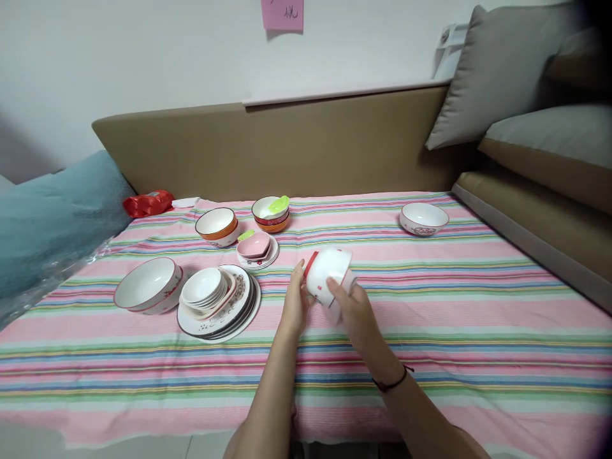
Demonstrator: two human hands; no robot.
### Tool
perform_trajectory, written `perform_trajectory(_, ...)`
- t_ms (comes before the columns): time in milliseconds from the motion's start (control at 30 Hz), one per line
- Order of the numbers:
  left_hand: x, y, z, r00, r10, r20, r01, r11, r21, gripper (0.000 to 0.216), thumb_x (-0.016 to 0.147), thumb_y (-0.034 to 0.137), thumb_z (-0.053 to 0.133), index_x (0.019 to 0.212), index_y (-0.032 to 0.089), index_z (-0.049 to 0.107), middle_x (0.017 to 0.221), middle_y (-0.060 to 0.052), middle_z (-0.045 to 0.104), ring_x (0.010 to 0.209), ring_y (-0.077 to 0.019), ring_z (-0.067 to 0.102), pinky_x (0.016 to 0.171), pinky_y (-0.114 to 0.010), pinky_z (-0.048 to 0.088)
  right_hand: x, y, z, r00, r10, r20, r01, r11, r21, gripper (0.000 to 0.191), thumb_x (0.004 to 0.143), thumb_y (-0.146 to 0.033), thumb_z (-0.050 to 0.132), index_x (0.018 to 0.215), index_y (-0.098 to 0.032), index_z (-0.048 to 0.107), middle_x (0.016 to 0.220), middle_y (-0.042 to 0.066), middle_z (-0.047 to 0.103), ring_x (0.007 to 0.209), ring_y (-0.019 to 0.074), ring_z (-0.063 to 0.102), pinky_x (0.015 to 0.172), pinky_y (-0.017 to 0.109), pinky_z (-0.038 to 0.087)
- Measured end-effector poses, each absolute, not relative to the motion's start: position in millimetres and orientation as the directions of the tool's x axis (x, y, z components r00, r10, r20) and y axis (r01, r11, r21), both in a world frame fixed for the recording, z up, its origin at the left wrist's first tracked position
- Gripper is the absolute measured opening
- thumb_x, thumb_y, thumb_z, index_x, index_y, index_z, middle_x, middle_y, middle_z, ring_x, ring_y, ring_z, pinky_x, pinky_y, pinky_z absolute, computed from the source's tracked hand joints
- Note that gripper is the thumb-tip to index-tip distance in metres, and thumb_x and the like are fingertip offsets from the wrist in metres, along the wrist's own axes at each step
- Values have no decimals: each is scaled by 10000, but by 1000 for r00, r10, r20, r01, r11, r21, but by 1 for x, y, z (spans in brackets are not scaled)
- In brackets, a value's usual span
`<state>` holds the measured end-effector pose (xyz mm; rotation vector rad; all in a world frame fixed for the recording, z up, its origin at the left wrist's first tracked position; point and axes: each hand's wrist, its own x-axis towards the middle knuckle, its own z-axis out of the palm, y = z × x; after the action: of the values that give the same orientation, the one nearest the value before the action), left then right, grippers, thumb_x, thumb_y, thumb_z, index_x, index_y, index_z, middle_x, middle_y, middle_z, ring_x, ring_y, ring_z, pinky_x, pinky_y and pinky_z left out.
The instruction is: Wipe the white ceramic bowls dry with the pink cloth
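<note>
Between my hands, raised above the striped cloth, is a white bowl with small red marks, tipped on its side. My left hand grips its left side, by a red edge, with the fingers partly hidden behind it. From the right, my right hand clasps the bowl, thumb lying across its outer wall. Something pale and thin, like a cloth or tissue, shows at the right fingers; blur hides its exact kind. Left of my hands is a stack of plates topped by small white bowls.
A large bowl leans at left. Behind are stacked orange-rimmed bowls, more bowls with a green item, and pink dishes on small plates. One white bowl stands at right. Cushions and a brown backrest border the cloth.
</note>
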<state>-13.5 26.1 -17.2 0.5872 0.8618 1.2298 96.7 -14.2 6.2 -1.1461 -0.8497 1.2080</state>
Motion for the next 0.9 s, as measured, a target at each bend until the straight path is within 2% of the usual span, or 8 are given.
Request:
perform_trajectory(100,-18,28,-15,221,905,-362,-692,408,596,557,836,611,487,1103,145,633,776,-68,690,677,-200,652,686,-335,534,93,-16,-5,-50,965,256,279,260,-925,353,884,-308,522,1172,-150,651,1056,130,730,1033,284,659,917,423,502)
perform_trajectory(233,-18,32,-16,129,893,-431,-795,353,494,471,844,508,498,1070,132,671,762,-78,713,792,-243,687,829,-373,535,77,-17,-21,-336,895,292,592,442,-674,482,840,-155,478,1311,-96,559,1332,203,586,1236,308,559,1065,502,414)
perform_trajectory(333,-17,35,-17,18,932,-361,-792,234,564,397,843,436,521,1065,150,685,811,-49,731,875,-232,691,889,-350,518,61,-20,-25,-232,932,277,477,357,-803,467,894,-246,473,1346,-154,540,1374,159,563,1290,296,515,1110,506,364)
perform_trajectory(433,-21,34,-16,-55,971,-233,-683,134,718,402,826,451,579,1069,150,686,975,-61,735,1003,-231,663,931,-332,489,57,-21,-17,-97,991,91,41,95,-995,470,921,-473,471,1296,-212,582,1302,101,631,1249,273,553,1068,453,422)
perform_trajectory(533,-26,30,-15,-120,989,-91,-461,26,887,386,815,406,641,1135,193,670,1210,-60,671,1150,-221,595,985,-304,438,66,-16,-4,-74,979,-187,-421,-201,-884,556,858,-618,506,1181,-184,635,1178,108,695,1128,275,633,920,414,531)
perform_trajectory(633,-27,28,-16,-93,996,-15,-311,-15,950,431,803,366,682,1210,230,639,1345,-62,590,1255,-225,520,1028,-285,391,79,-9,8,-54,961,-270,-675,-234,-700,478,817,-552,609,1129,-192,646,1118,94,717,1035,264,672,822,393,564)
perform_trajectory(767,-23,29,-17,-33,997,-75,-406,55,912,565,799,388,691,1330,285,530,1386,-58,553,1225,-207,546,966,-273,439,90,-7,12,90,960,-264,-651,-143,-745,378,746,-401,721,1054,-188,668,1042,69,738,936,252,692,814,392,558)
perform_trajectory(900,-25,29,-14,96,945,-313,-618,303,726,588,847,610,502,1264,199,550,956,-72,703,694,-164,660,652,-288,523,93,-9,2,82,995,60,-114,69,-991,317,857,-384,584,1053,-154,678,1010,100,740,974,268,680,902,431,519)
